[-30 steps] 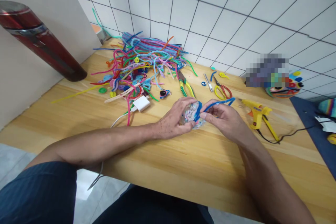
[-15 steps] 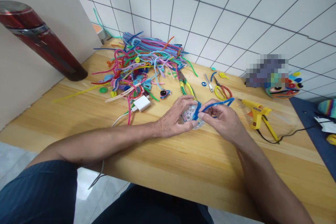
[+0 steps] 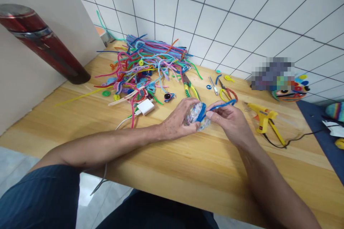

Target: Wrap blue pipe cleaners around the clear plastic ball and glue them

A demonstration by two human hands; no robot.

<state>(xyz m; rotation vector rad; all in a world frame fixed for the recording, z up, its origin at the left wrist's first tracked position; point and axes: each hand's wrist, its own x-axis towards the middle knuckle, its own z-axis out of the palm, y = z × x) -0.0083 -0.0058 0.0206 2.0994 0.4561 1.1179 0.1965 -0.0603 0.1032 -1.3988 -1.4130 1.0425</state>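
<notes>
My left hand point(image 3: 180, 120) is closed around a clear, crinkled plastic bundle point(image 3: 191, 114) with small coloured bits inside. A blue pipe cleaner point(image 3: 219, 105) wraps round the middle of the bundle, and its free length runs off to the right. Between thumb and fingers, my right hand point(image 3: 228, 118) pinches that pipe cleaner close to the bundle. My fingers hide part of both things. Just beyond my hands lie pliers point(image 3: 190, 87) with green and yellow handles, and scissors point(image 3: 228, 93) with red and yellow handles.
Many coloured pipe cleaners point(image 3: 156, 48) are heaped at the back. A white charger plug point(image 3: 145, 107) with a cable lies left of my hands. A yellow glue gun point(image 3: 264, 116) rests at the right, its cord trailing away. A red thermos point(image 3: 45, 46) stands at the left.
My right hand has shifted slightly right, drawing the blue pipe cleaner along. The pipe cleaner's free end sits a little lower and closer to the hand. My left hand keeps its hold.
</notes>
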